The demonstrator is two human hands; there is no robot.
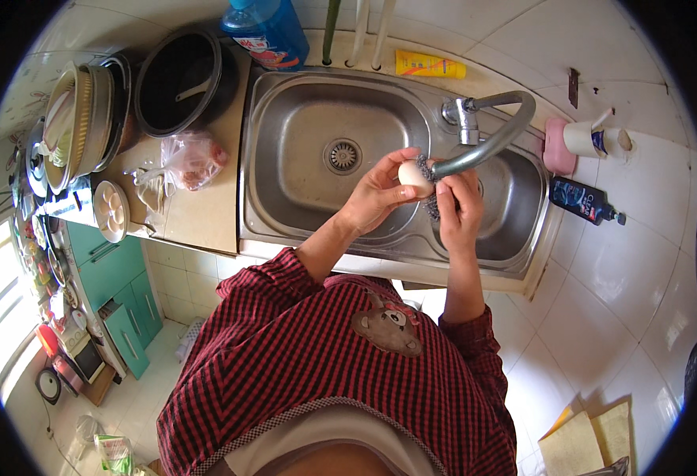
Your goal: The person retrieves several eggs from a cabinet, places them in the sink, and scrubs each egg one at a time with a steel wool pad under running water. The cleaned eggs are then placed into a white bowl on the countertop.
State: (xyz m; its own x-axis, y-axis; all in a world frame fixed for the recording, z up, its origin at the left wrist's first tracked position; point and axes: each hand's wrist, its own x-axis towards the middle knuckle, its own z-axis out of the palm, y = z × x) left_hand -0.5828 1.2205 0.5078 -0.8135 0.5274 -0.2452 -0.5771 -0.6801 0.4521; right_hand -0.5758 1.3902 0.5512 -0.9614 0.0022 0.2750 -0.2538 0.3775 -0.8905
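Observation:
My left hand [378, 193] holds a pale egg [415, 178] between fingers and thumb, over the divider of a stainless steel double sink [324, 229]. On the egg's right side a grey steel wool scrubber [431, 208] is pressed, gripped by my right hand [460, 208]. The curved spout of the metal faucet [494, 143] ends right above the scrubber and hides part of it and some fingers. Whether water runs cannot be made out. In the larger left basin a drain strainer [343, 156] shows.
Left on the counter are a plate of several eggs [110, 211], a plastic bag of food [193, 160], a black pot [176, 83] and stacked basins [86, 119]. Behind the sink stand a blue bottle [268, 35] and a yellow tube [430, 64]. A dark bottle [583, 200] lies at the right.

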